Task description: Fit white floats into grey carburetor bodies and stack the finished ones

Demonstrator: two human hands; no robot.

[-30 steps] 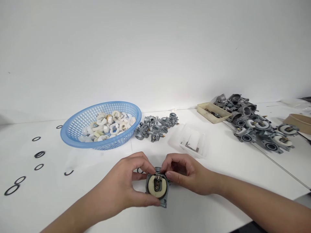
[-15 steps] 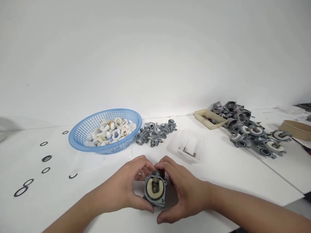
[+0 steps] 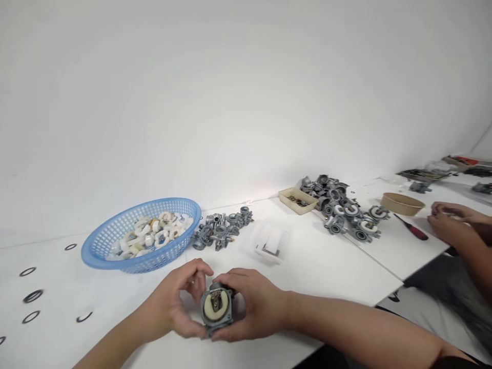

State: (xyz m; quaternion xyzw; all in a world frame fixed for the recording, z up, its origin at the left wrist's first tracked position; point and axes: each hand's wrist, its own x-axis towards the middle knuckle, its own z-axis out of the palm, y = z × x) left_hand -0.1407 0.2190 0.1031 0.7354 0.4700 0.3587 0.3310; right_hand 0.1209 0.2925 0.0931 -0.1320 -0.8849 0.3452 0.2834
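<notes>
A grey metal carburetor (image 3: 226,316) with a cream-coloured ring-shaped float (image 3: 209,309) stands upright at the front of the table, its float side facing me. My right hand (image 3: 255,302) grips it from the right, fingers over the top and thumb along the lower edge. On the other side, my left hand (image 3: 175,300) curves around with its fingers apart. Its thumb tip comes close to the carburetor's lower left; whether it touches I cannot tell. The carburetor's back is hidden.
Left stands a blue basket (image 3: 100,262) of white floats; black rings (image 3: 33,296) lie beyond. Carburetor bodies (image 3: 219,230), a clear tub (image 3: 282,246), a cream tray (image 3: 294,205) and more carburetors (image 3: 351,215) sit behind. At right are a brown bowl (image 3: 403,205), a screwdriver (image 3: 417,232) and another person's hands (image 3: 453,220).
The view has swung right, bringing another person's hands into sight. My right hand has closed onto the carburetor, while the left fingers have come away from its top.
</notes>
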